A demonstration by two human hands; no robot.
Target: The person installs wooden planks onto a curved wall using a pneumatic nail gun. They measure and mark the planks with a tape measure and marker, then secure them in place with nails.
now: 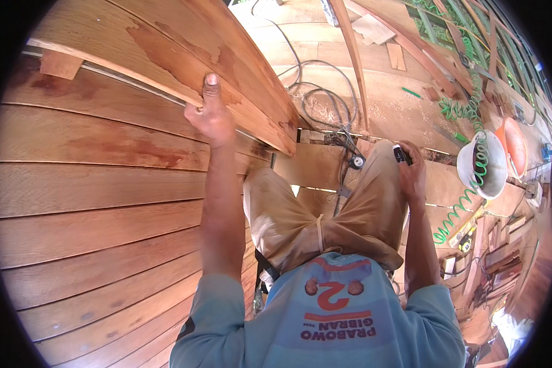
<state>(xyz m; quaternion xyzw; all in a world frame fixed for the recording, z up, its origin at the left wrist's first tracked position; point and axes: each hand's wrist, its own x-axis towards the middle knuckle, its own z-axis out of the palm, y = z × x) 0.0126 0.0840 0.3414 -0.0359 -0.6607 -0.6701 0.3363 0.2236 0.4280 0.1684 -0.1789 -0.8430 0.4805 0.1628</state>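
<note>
My left hand grips the lower edge of a wide reddish-brown wooden panel, with the thumb pressed on its face and the fingers curled under the edge, out of sight. Dark, damp-looking stains mark the panel. A small wood block sits under its edge at the far left. Below it runs a surface of long, parallel wooden boards. Over my right knee, my right hand is closed around a small black object with a pale mark; its kind cannot be made out.
To the right stand a white bucket and an orange bucket, with a green coiled hose across them. A dark cable loops on the shaving-strewn plank floor beside a long wooden strip. Wood offcuts lie at right.
</note>
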